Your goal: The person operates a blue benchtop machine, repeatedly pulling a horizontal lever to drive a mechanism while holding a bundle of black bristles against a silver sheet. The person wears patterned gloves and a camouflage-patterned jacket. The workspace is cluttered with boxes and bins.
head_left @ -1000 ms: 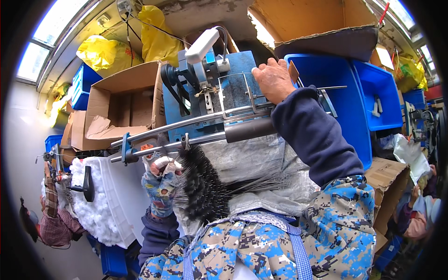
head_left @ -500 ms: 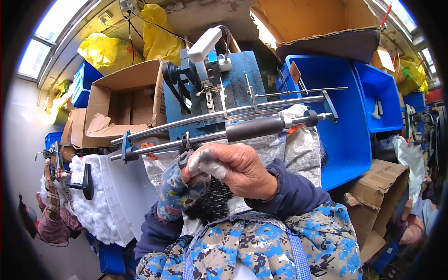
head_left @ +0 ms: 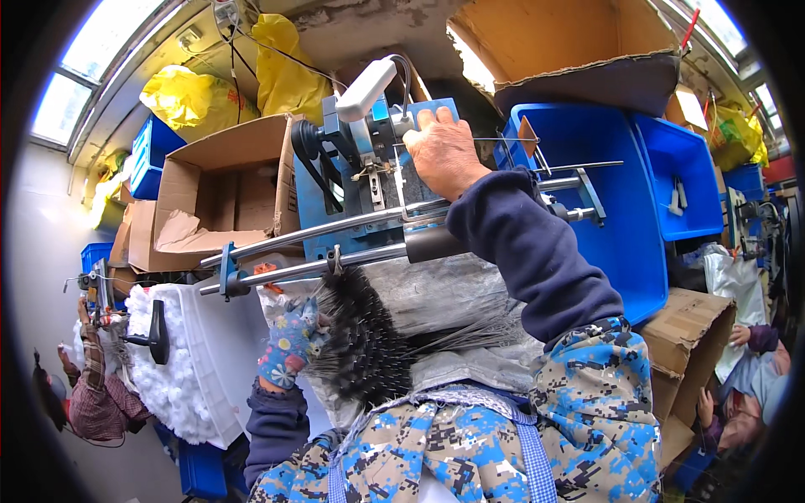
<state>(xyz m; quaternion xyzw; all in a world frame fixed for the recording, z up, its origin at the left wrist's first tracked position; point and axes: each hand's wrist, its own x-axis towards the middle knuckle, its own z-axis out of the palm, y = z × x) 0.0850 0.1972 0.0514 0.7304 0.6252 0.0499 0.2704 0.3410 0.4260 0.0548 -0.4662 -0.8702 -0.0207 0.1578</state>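
Note:
A large bundle of black-bristled wire brushes [head_left: 362, 335] lies across my lap on a silvery sheet [head_left: 453, 289], thin metal stems fanning to the right. My left hand [head_left: 291, 342], in a floral fabric glove, is against the bundle's left side; bristles hide its fingers. Ahead stands a blue bench machine [head_left: 314, 197] with a white lamp-like head [head_left: 366, 88] and two long steel rails. My right hand [head_left: 444, 155] reaches over the rails to its blue plate, fingers curled. A thin wire shows beside those fingers; what they grip is hidden.
An open cardboard box [head_left: 226, 189] stands left of the machine, a big blue bin [head_left: 625, 277] right. A white tub of white fluffy pieces [head_left: 172, 377] sits left. Another carton [head_left: 688, 335] is at right. People work at both far sides.
My hands were together over the lap. The right has gone forward to the machine, its arm now over the rails; the left has dropped slightly left and down, leaving the brush bundle in plain view.

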